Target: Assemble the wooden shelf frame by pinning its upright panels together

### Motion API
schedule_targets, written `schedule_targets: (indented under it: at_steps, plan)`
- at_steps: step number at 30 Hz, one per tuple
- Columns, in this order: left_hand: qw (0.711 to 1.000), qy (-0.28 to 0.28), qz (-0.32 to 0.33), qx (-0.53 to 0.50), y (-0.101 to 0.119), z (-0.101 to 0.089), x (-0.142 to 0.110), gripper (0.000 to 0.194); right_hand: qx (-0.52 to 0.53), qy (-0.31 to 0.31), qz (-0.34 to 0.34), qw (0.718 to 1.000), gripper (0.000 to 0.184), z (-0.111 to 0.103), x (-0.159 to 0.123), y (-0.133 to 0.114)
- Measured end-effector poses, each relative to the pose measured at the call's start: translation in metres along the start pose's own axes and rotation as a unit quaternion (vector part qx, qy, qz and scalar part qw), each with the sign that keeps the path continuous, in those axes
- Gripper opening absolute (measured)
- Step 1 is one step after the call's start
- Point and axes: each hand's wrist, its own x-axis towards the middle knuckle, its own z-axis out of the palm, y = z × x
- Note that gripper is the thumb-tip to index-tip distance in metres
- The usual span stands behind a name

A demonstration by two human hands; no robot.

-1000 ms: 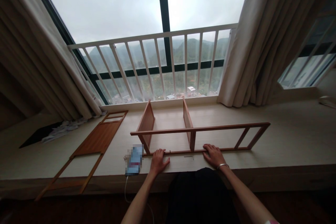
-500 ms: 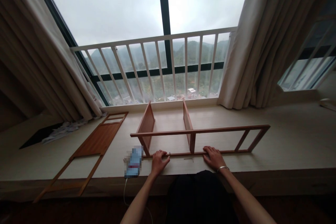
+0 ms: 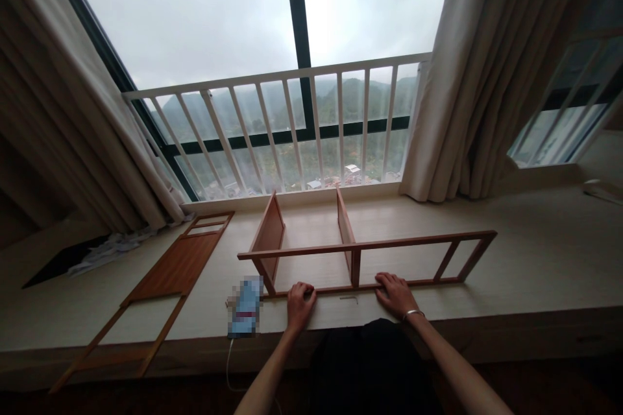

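Observation:
A reddish-brown wooden frame (image 3: 302, 251) lies on its side in front of me, two panels standing up from it toward the window. My left hand (image 3: 300, 307) is at its near rail, thumb and fingertips closed together in a pinch. What sits between those fingers is too small and covered to make out. Further right, my right hand (image 3: 393, 293), with a bracelet at the wrist, has its fingers curled over the same rail. Between the hands lies a small L-shaped hex key (image 3: 349, 298) on the pale ledge.
A second flat wooden frame (image 3: 160, 267) lies to the left, overhanging the ledge's (image 3: 535, 272) front edge. Close to my left hand is a phone (image 3: 246, 308) with a white cable. White railing (image 3: 272, 81) and curtains (image 3: 438, 91) stand behind.
My left hand has shifted slightly right along the rail, its fingers closing over where a small dark upright piece stood. My right hand keeps its place on the rail. The view has tilted slightly.

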Motion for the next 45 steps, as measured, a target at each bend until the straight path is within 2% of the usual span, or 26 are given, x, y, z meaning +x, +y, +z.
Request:
schedule_targets:
  at_steps: [9,22,25,28,32,37,41,45]
  plan:
    - [1.0,-0.003,0.001,-0.023,0.003,-0.003,-0.002,0.021,-0.001,0.004,-0.006,1.0,0.034,-0.001,-0.001,0.0]
    - [0.999,0.001,-0.002,-0.049,0.008,-0.011,0.0,0.016,-0.002,0.005,-0.005,1.0,0.034,-0.001,-0.001,0.0]
    - [0.997,-0.007,0.004,-0.073,0.018,-0.017,0.003,0.013,-0.001,0.007,-0.004,1.0,0.034,-0.002,-0.001,0.0]
    - [0.99,-0.025,0.001,-0.135,0.043,-0.025,0.008,0.013,0.001,0.008,-0.004,1.0,0.034,-0.001,-0.001,0.0]
    - [0.95,-0.086,-0.048,-0.297,0.095,-0.031,0.014,0.019,0.0,0.0,-0.001,1.0,0.034,-0.001,0.0,0.0]
    - [0.845,-0.103,-0.17,-0.496,0.154,-0.031,0.026,0.031,0.0,-0.001,0.0,1.0,0.033,-0.004,0.0,-0.001]
    - [0.785,-0.103,-0.215,-0.571,0.176,-0.028,0.042,0.035,-0.002,0.002,-0.005,1.0,0.034,-0.006,0.0,-0.001]
    - [0.735,-0.126,-0.227,-0.627,0.185,-0.026,0.054,0.034,-0.002,0.001,-0.007,1.0,0.034,-0.008,0.001,-0.001]
